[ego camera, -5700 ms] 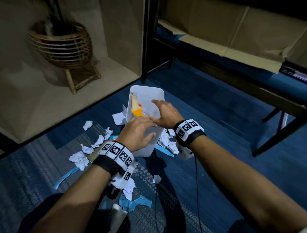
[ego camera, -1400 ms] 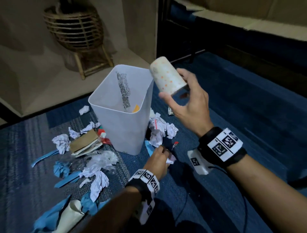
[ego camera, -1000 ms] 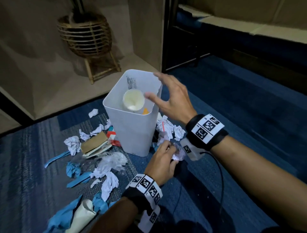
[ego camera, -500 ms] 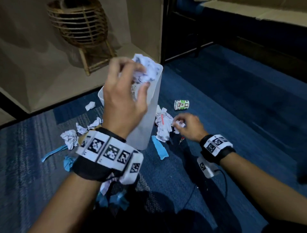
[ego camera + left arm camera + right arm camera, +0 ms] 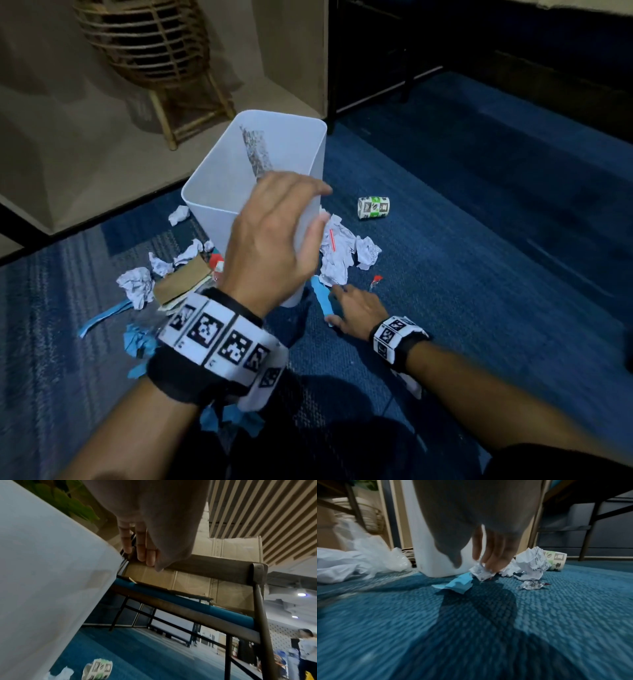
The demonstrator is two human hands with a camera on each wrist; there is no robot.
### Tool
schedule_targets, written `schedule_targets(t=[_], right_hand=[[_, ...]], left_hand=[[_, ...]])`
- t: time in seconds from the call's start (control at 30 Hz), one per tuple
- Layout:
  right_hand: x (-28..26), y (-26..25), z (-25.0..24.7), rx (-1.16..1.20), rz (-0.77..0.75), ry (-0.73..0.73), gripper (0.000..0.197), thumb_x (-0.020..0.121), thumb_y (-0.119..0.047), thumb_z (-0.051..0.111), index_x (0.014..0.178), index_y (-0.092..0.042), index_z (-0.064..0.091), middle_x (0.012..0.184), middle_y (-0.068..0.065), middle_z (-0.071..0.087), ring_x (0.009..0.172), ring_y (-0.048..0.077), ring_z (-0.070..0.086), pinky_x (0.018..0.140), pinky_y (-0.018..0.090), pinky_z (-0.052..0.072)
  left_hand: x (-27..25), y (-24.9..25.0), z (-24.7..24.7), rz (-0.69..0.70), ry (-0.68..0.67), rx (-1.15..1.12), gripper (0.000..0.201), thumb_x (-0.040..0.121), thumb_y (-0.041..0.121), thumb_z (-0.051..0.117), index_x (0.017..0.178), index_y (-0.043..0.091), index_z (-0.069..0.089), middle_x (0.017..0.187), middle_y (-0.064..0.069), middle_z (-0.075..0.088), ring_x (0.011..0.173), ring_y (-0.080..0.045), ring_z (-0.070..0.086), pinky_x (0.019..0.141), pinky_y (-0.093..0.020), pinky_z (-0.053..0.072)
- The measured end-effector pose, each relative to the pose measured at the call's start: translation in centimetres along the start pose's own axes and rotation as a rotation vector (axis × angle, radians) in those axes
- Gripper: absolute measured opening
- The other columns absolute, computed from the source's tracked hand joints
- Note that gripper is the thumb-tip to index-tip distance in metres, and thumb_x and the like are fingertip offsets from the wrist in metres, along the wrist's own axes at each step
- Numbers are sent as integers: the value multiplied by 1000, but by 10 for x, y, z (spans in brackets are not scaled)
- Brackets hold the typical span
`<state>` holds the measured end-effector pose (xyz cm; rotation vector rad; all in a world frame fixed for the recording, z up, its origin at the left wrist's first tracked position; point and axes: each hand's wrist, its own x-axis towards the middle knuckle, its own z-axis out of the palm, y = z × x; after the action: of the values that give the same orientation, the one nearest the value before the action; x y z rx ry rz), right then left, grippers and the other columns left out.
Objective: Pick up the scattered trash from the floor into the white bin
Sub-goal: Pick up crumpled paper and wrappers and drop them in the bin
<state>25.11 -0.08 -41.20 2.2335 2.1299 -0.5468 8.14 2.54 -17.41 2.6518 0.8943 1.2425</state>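
Left hand (image 5: 274,240) is up beside the near-right wall of the white bin (image 5: 219,192), fingers (image 5: 142,547) straight and loose, holding nothing. Right hand (image 5: 356,311) is low on the blue carpet (image 5: 479,274), near-right of the bin; its fingers (image 5: 491,559) reach down onto a crumpled white paper wad (image 5: 481,572). Can't tell if they've closed on it yet.

Handling, my read:
- Paper wads: near weightless, soft, they compress. Pinch anywhere across the bulk, no care needed.
- Blue paper strip (image 5: 322,298): lies flat and limp just left of the right hand. Pinch at an end or scrunch it first, since it'll flop.
- Clear crinkled wrapper (image 5: 530,586): right of the wad, likely slippery. Bunch it.
- Paper cup (image 5: 373,207): on its side, far right. Light, semi-stiff, may roll. Take across the body or by the rim.

More wads and cardboard (image 5: 181,281) sit left of the bin.
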Motion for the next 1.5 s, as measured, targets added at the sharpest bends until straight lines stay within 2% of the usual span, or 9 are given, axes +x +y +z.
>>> schedule_targets(t=[0.13, 0.3, 0.47, 0.57, 0.67, 0.9, 1.03, 1.2, 1.5], right_hand=[[15, 0, -7, -5, -22, 302, 42, 88, -35, 68, 118, -11, 50, 115, 15, 51, 99, 36, 57, 69, 42, 50], [53, 9, -2, 3, -48, 291, 82, 82, -24, 73, 146, -28, 22, 140, 25, 36, 110, 41, 49, 87, 48, 51], [66, 2, 8, 67, -52, 207, 37, 83, -3, 65, 116, -19, 56, 111, 12, 46, 96, 34, 53, 66, 36, 43], [55, 9, -11, 235, -78, 273, 30, 86, -13, 58, 115, -21, 57, 115, 12, 50, 103, 36, 55, 82, 44, 52], [27, 16, -61, 358, -57, 405, 39, 85, -18, 57, 122, -7, 63, 124, 19, 51, 110, 35, 54, 96, 44, 48], [-8, 20, -181, 407, -129, 832, 31, 87, -19, 72, 118, -12, 70, 120, 9, 54, 103, 11, 51, 91, 20, 43], [-17, -13, -233, 437, -326, 969, 31, 87, -18, 72, 117, -10, 71, 118, 11, 57, 102, 10, 54, 87, 14, 45], [-7, -51, -254, 421, -510, 933, 32, 87, -18, 73, 118, -9, 71, 118, 12, 57, 104, 16, 58, 87, 19, 47], [22, -69, -239, 381, -522, 718, 41, 91, -35, 70, 127, -14, 67, 125, 7, 61, 117, 18, 59, 100, 23, 44]], left_hand=[[-11, 3, 19, 48, -109, -20, 22, 89, 11, 63, 110, 4, 66, 102, -7, 67, 96, -29, 60, 86, -43, 48], [-12, -6, 24, 53, -140, 32, 20, 89, 12, 63, 108, 7, 67, 103, -6, 66, 96, -27, 59, 88, -36, 44], [-15, -4, 26, 95, -107, 23, 15, 90, 9, 62, 101, 3, 69, 98, -9, 66, 92, -30, 59, 85, -39, 47], [-27, 0, 35, 138, -126, -20, 11, 90, 7, 61, 94, 1, 69, 92, -9, 65, 87, -30, 58, 79, -39, 48], [-51, -1, 61, 128, -270, -58, 10, 90, 10, 59, 91, 6, 68, 91, -7, 64, 84, -28, 57, 76, -37, 49], [-103, -22, 135, -246, -851, 118, 32, 90, 22, 59, 120, 13, 54, 122, -4, 51, 113, -27, 52, 85, -43, 50], [-127, -37, 167, -374, -951, 186, 36, 89, 22, 62, 122, 13, 52, 128, -4, 46, 120, -28, 50, 87, -43, 50], [-142, -43, 186, -385, -966, 239, 38, 92, 25, 60, 128, 14, 55, 135, -6, 49, 125, -29, 46, 96, -43, 46], [-141, -34, 179, -395, -894, 261, 28, 87, -1, 51, 113, 8, 55, 118, -10, 59, 108, -31, 59, 82, -42, 50]])
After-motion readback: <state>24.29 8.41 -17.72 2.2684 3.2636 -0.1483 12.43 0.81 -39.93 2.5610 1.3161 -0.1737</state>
